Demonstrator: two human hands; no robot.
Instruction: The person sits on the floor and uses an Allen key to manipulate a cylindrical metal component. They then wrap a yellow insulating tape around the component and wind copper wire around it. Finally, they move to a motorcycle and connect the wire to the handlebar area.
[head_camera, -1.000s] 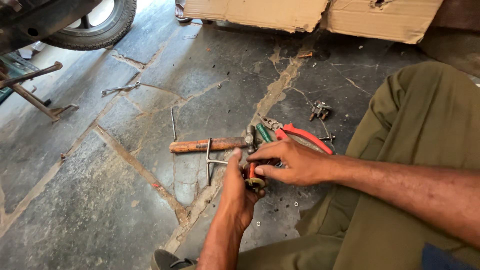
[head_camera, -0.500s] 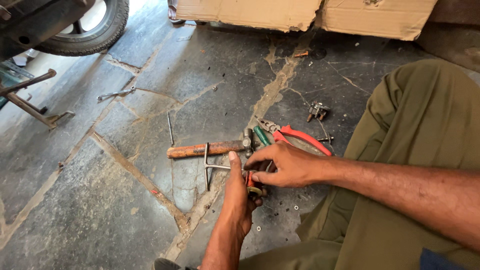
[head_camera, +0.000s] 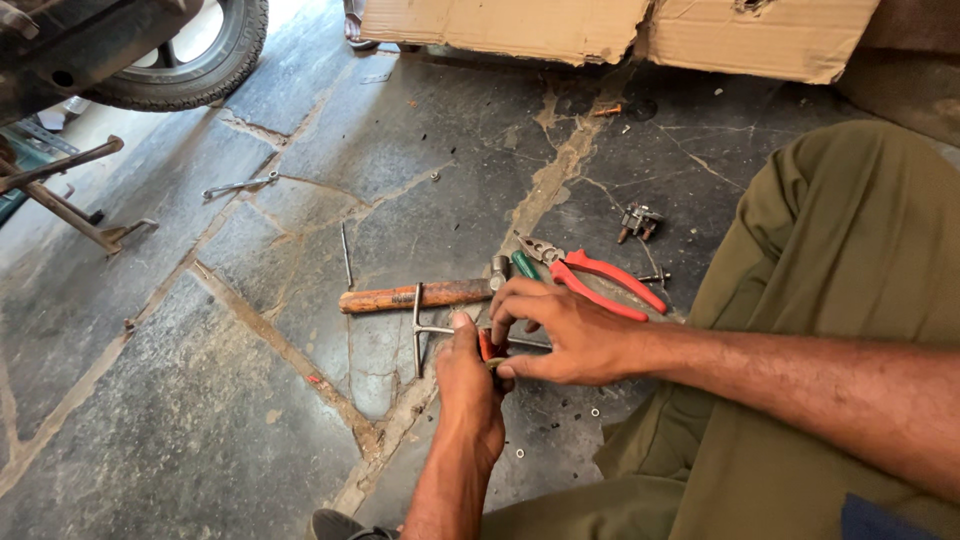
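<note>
The stone floor (head_camera: 200, 420) fills most of the frame, dark slabs with pale cracked joints running diagonally. A tyre (head_camera: 190, 60) sits at the upper left, flattened cardboard (head_camera: 600, 30) lies along the top edge, and the person's olive trouser leg (head_camera: 830, 240) covers the right side.

Against the pictures from a moment ago, the view has swung slightly and the two hands have drawn a little closer together at lower centre; nothing on the floor seems to have shifted. To me that reads as the fiddling with the small piece going on, not finished.

The right hand (head_camera: 570, 335) reaches in from the right, its thumb and fingertips pinched on a small red part (head_camera: 488, 346) just above the floor. The left hand (head_camera: 468, 375) comes up from the bottom of the frame, closed around the same part from below, thumb pressed on top. What the part is I cannot tell; it is mostly hidden.

Just above the hands lies a wooden-handled hammer (head_camera: 420, 296), and right of it red-handled pliers (head_camera: 600, 285) beside a green-handled tool (head_camera: 525, 265). A metal T-shaped wrench (head_camera: 418, 330) lies left of the left thumb. Further up left rests a flat spanner (head_camera: 240, 185); at upper right of centre, a small metal fitting (head_camera: 635, 220). Tiny washers (head_camera: 595, 411) dot the floor below the hands.
</note>
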